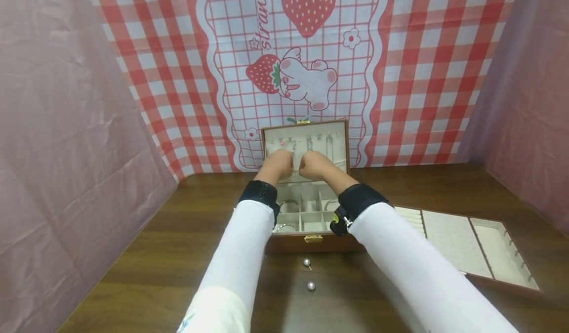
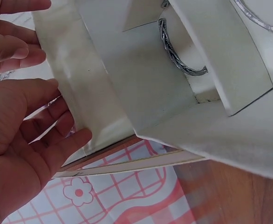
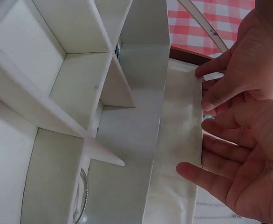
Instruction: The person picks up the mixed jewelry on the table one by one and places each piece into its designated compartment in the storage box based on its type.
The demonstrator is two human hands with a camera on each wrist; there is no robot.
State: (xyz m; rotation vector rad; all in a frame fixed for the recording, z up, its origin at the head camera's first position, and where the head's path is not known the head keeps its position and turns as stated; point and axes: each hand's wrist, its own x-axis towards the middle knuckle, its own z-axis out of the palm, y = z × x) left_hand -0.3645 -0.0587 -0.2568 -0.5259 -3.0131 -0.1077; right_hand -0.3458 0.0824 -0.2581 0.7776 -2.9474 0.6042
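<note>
An open jewelry box (image 1: 289,244) stands on the table, its lid (image 1: 340,135) raised. Side by side at the lower lid are my left hand (image 1: 278,165) and right hand (image 1: 316,166). Both grip the upper edge of the cream fabric pocket (image 2: 99,102) inside the lid. Some fingers of each hand go behind that edge, while others lie on its front. Whatever is inside the pocket stays hidden. Above the hands, necklaces (image 1: 309,143) hang on the lid lining. A braided silver bracelet (image 2: 174,53) sits in a compartment near the left hand.
Two pearl earrings (image 1: 307,262) lie on the table before the box. A removable divided tray (image 1: 458,244) rests to the right. More bangles (image 1: 286,227) are in the box's compartments. Behind the box hangs a strawberry-print checked cloth (image 1: 413,76); pink cloths (image 1: 71,125) flank both sides.
</note>
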